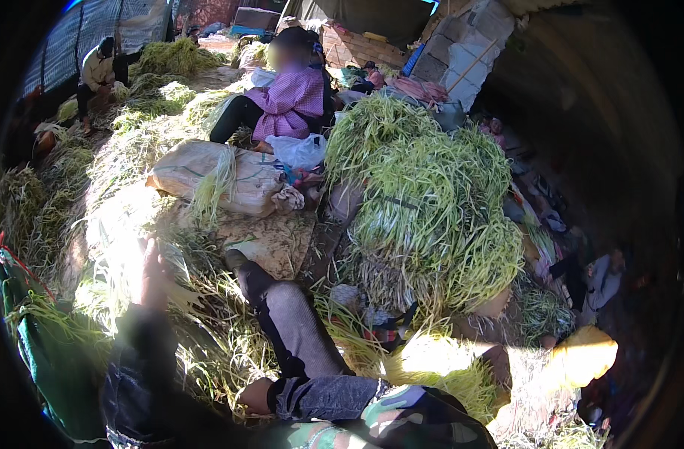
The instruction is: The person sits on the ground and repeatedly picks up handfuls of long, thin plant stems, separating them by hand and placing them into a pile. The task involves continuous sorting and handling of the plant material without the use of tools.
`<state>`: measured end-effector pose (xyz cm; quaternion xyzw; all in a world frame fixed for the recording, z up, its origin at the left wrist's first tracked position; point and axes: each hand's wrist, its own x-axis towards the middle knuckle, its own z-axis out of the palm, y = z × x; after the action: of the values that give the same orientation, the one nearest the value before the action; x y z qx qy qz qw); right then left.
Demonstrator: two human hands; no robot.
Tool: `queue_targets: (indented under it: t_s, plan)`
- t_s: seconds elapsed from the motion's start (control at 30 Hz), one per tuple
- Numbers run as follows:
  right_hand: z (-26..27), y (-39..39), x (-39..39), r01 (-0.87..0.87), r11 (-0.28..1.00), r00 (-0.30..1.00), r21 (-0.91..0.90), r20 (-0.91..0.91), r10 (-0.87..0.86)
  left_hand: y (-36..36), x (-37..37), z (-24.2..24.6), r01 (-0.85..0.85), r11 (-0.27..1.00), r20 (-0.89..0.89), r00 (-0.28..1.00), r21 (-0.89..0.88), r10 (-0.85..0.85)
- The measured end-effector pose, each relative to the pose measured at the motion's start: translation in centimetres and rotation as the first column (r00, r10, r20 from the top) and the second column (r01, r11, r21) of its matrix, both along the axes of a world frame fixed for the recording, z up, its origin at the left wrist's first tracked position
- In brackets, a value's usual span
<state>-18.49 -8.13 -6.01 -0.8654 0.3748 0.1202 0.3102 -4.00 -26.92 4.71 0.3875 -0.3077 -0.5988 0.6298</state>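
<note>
My left hand point(151, 275) reaches forward from a dark sleeve, among pale, strap-like plant leaves point(179, 278). Strong glare and blur hide its fingers, so I cannot tell whether leaves are in its grip. Low in front of me, my right hand point(256, 396) shows only in part past a dark cuff. It is down at the cut leaves point(218, 359), and its fingers are out of sight. Between the hands lies a leg in a grey ribbed sock point(300, 325), its dark toe pointing away from me.
A tall heap of green leaves point(431, 185) stands at right. Ahead lies a stuffed pale sack point(218, 174) with a white plastic bag point(300, 150) beside it. Green sheeting point(56, 370) edges the left. A person in pink checks point(291, 101) and another person point(99, 70) sit farther off.
</note>
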Motion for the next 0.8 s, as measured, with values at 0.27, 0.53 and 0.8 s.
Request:
queue_targets:
  t_s: [0.27,0.53,0.8]
  plan:
    - [7.2,-11.1,0.7,0.611,0.655,0.003,0.444,0.827,-0.563,1.2,2.3,1.4,-0.067,0.995,0.012,0.998,-0.077,0.069]
    - [10.0,-16.7,3.9,0.413,0.773,0.01,0.482,0.846,-0.533,-0.2,-0.5,1.7,-0.15,0.98,-0.105,0.985,-0.129,0.137]
    - [9.3,-16.7,2.7,0.205,0.826,0.121,0.526,0.823,-0.555,-1.3,-1.0,0.4,-0.059,0.996,-0.167,0.985,-0.073,0.046]
